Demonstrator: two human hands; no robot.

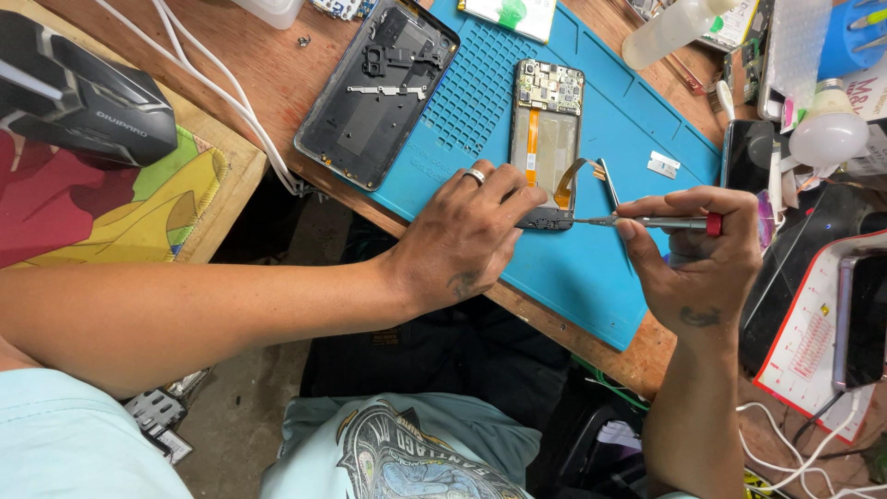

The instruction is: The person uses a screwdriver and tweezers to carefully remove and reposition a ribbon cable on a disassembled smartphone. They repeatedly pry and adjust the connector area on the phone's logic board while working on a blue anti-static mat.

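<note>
An opened phone point(545, 139) lay face down on the blue mat point(591, 268), its back removed, showing a circuit board at the far end and an orange ribbon cable down the middle. A slim metal screwdriver point(647, 222) with a red end cap lay level, its tip touching the phone's near end.
</note>
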